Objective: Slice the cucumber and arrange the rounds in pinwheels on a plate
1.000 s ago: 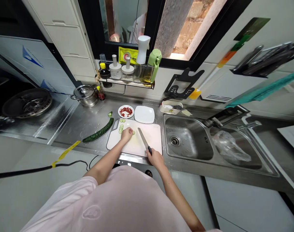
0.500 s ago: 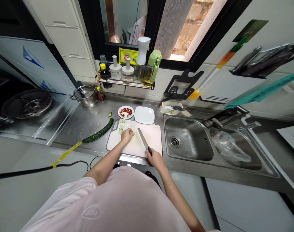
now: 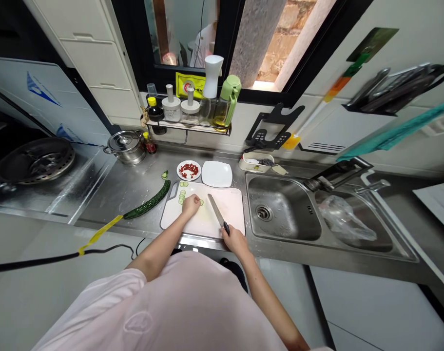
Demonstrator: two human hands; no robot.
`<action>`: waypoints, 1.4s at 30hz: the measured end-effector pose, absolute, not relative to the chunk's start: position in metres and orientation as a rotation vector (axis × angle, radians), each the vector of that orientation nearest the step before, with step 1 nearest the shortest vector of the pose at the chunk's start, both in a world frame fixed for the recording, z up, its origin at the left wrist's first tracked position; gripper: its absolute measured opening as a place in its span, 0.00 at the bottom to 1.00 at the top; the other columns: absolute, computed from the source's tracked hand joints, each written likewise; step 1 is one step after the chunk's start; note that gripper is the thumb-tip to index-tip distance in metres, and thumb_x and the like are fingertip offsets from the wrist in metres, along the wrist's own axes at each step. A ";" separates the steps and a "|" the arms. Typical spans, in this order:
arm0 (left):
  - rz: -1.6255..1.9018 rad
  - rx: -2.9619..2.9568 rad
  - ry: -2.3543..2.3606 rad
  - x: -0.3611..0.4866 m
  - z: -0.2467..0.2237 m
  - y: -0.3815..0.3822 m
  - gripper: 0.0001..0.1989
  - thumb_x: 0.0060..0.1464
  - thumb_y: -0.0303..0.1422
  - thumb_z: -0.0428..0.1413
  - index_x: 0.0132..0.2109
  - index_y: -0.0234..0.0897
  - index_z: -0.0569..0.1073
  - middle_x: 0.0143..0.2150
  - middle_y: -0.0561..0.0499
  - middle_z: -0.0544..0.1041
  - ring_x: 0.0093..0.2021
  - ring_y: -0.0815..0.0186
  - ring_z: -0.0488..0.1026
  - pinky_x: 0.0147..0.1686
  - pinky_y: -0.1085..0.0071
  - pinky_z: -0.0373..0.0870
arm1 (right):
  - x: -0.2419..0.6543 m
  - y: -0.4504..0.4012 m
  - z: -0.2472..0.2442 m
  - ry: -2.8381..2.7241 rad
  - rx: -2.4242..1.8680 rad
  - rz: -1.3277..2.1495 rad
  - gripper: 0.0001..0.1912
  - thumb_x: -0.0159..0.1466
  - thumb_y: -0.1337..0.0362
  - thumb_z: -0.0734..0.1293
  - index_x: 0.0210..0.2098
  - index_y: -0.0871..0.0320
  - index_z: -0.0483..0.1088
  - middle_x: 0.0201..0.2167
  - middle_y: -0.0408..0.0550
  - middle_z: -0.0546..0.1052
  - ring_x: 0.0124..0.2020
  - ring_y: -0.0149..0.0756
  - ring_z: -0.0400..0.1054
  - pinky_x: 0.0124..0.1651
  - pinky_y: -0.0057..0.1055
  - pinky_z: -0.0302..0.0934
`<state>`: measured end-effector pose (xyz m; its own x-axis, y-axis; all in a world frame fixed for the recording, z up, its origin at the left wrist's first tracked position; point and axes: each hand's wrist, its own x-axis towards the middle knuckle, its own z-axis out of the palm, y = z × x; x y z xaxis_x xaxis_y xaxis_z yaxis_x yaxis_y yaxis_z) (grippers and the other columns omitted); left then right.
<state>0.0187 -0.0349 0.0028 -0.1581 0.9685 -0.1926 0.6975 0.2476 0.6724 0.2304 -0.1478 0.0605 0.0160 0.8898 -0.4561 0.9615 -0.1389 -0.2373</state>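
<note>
- Kitchen setting: stainless-steel table, with a sink to the right and a pot at far left.
- Work surface: a white cutting board sits on the table directly before the person.
- Right hand: closed firmly round the black handle of a knife. The blade rests over the board, angled toward its far edge, just right of the left hand.
- Left hand: partly closed, fingers curled downward on the board. Any piece beneath them is hidden, so its hold cannot be determined.
- Cucumber slices: overlapping row near the board's left edge.
- Loose slice: on the table, beyond the board's far left corner.
- Cucumber: long, dark green, lying on the table just left of the board.
- Beyond the board: a round plate of chopped chilli, beside a square plate.
- Step in hand (judgement): cucumber slicing, at an early stage.
- Next move (judgement): requires fingertips kept curled clear of the blade.
</note>
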 end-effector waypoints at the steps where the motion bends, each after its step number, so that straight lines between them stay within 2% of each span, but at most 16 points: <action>1: 0.582 1.512 1.925 0.019 0.003 -0.035 0.06 0.50 0.30 0.56 0.37 0.40 0.75 0.31 0.52 0.77 0.35 0.67 0.72 0.35 0.73 0.63 | 0.230 -0.148 0.060 1.962 2.135 -0.777 0.22 0.69 0.49 0.52 0.45 0.57 0.69 0.41 0.54 0.77 0.45 0.41 0.71 0.41 0.30 0.57; 24: 0.558 1.547 1.927 0.019 0.004 -0.036 0.06 0.50 0.30 0.56 0.37 0.40 0.75 0.33 0.51 0.78 0.36 0.65 0.73 0.36 0.72 0.63 | 0.228 -0.147 0.064 1.955 2.119 -0.748 0.22 0.69 0.49 0.52 0.47 0.57 0.68 0.42 0.54 0.77 0.44 0.42 0.71 0.39 0.29 0.56; 33: 0.536 1.580 1.963 0.015 0.004 -0.037 0.11 0.53 0.33 0.55 0.45 0.40 0.71 0.33 0.51 0.77 0.38 0.64 0.73 0.37 0.72 0.62 | 0.227 -0.159 0.075 2.052 2.083 -0.730 0.24 0.69 0.46 0.50 0.46 0.55 0.67 0.38 0.51 0.78 0.42 0.40 0.71 0.37 0.28 0.53; 42: 0.554 1.576 1.978 0.011 -0.004 -0.033 0.08 0.53 0.33 0.54 0.42 0.40 0.72 0.33 0.51 0.76 0.37 0.65 0.73 0.36 0.73 0.62 | 0.228 -0.169 0.073 2.077 1.998 -0.687 0.24 0.69 0.46 0.50 0.46 0.55 0.67 0.37 0.52 0.77 0.41 0.40 0.72 0.36 0.28 0.52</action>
<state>0.0105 -0.0328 -0.0038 -0.1655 0.9731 -0.1601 0.7486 0.2297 0.6220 0.2284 -0.1695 0.0734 -0.0817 0.8966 -0.4352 0.9793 -0.0088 -0.2020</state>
